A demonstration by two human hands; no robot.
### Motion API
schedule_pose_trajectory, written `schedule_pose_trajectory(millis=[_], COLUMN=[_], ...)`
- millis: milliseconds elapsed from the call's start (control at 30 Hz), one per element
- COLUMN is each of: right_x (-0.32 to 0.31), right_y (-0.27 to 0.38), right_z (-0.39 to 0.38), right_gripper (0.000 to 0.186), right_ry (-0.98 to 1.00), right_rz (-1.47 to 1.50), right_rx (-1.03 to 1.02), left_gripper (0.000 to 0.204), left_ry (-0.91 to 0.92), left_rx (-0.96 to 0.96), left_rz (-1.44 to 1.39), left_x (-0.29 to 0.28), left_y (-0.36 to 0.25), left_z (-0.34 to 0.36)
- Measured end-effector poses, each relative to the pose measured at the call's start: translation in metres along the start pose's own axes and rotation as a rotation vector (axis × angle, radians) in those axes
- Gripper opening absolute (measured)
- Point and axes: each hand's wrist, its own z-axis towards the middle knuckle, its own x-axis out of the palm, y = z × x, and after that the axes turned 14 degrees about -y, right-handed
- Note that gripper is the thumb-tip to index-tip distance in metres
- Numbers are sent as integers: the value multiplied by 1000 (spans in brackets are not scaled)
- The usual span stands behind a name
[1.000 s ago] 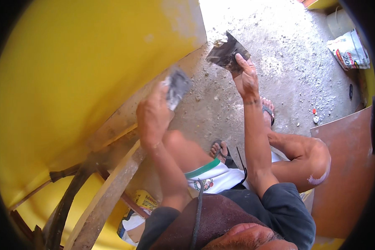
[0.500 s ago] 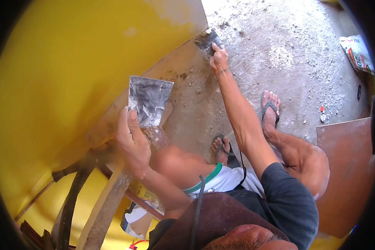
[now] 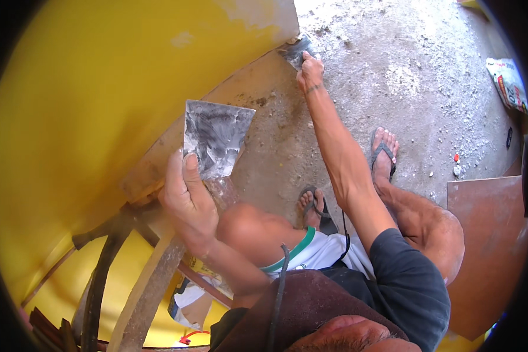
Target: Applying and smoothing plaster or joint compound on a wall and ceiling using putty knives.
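My left hand [image 3: 189, 202] grips a wide putty knife [image 3: 216, 139] in front of the yellow wall [image 3: 100, 105]. Its flat, flared metal blade is smeared with grey and white paste and points away from me. With the arm stretched far forward, my right hand [image 3: 312, 71] is closed on a second putty knife [image 3: 297, 51], one finger laid along the dark blade. That blade lies at the lower corner of the yellow wall, by the unpainted strip [image 3: 234, 85] under it. The handles of both knives are mostly hidden in my hands.
Pale dusty debris lies over the rough grey floor [image 3: 358, 100]. Far right is a printed bag [image 3: 507, 85], with a brown board [image 3: 487, 246] nearer. Wooden pieces [image 3: 149, 287] and dark strips [image 3: 102, 287] stand at my lower left. My sandalled feet [image 3: 384, 155] rest on the floor.
The left putty knife has shifted slightly right and away from me, its blade turned a little. The right knife's blade has tilted slightly at the wall corner. Both hands keep their hold.
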Motion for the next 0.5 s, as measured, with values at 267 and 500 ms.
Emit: schedule_pose_trajectory(millis=[267, 500], right_x=[41, 52], right_y=[-12, 15], right_z=[22, -46], right_gripper=[12, 13], right_ry=[86, 110], right_rz=[-366, -558], right_rx=[-166, -379], left_gripper=[26, 26], left_ry=[-37, -93], left_rx=[35, 34], left_rz=[-42, 18], left_x=[2, -3], left_y=[-4, 10], left_z=[-3, -10])
